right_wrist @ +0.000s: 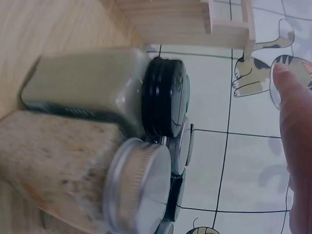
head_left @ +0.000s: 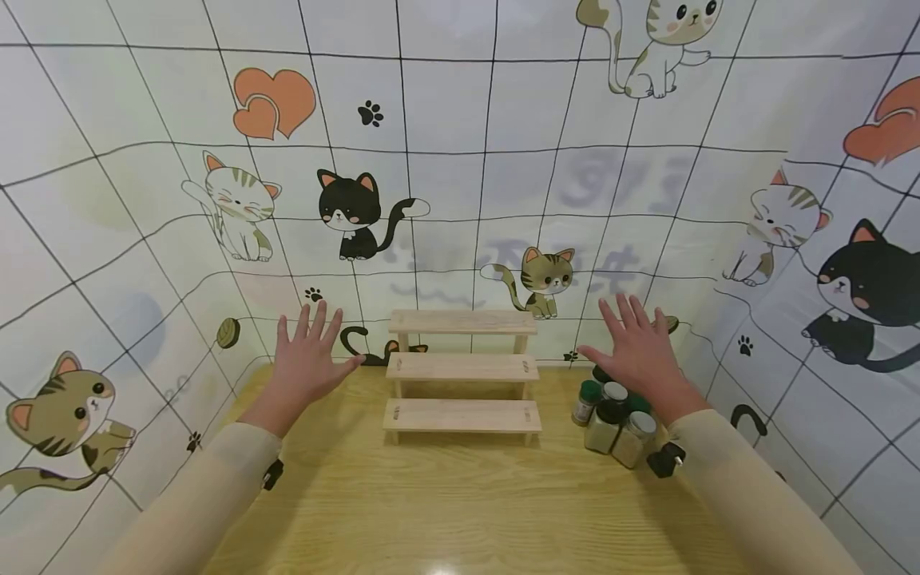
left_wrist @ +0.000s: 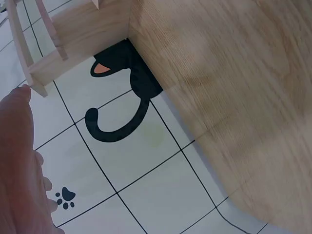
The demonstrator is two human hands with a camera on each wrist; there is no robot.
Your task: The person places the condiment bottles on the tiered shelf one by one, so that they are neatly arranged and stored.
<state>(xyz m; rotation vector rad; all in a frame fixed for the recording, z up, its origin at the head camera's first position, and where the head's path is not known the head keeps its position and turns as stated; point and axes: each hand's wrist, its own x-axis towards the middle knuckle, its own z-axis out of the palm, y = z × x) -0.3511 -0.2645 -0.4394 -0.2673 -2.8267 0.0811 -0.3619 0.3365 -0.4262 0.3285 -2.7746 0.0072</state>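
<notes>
A pale wood tabletop (head_left: 446, 503) fills the lower middle, its grain plain in the left wrist view and a spot of glare at its front edge. White sheeting (head_left: 446, 104) ruled with black grid lines rises behind its back edge and along both sides, printed with cats, paw prints and orange hearts; its lines run wavy in places, and faint bluish marks show on it.

At the middle of the tabletop's back edge stands a three-step wooden rack (head_left: 462, 416), upright, hiding part of a black cat printed behind it. Near the tabletop's back right corner, well right of the rack, a close group of jars stands upright. At its front are a silver-lidded jar (head_left: 632, 444) with tan, speckled contents and a black-lidded jar (head_left: 604, 431) with pale contents; a smaller green-lidded jar (head_left: 586, 402) is on the left. More lids crowd behind, partly covered.

The right hand (head_left: 638, 355) is raised over the jars, blocking some from the head view, fingers (head_left: 639, 315) straight and spread wide. The left hand (head_left: 305, 363) is raised near the back left corner, also spread wide. Both arms wear beige sleeves (head_left: 762, 495), each with a black device (head_left: 665, 461) at the wrist.
</notes>
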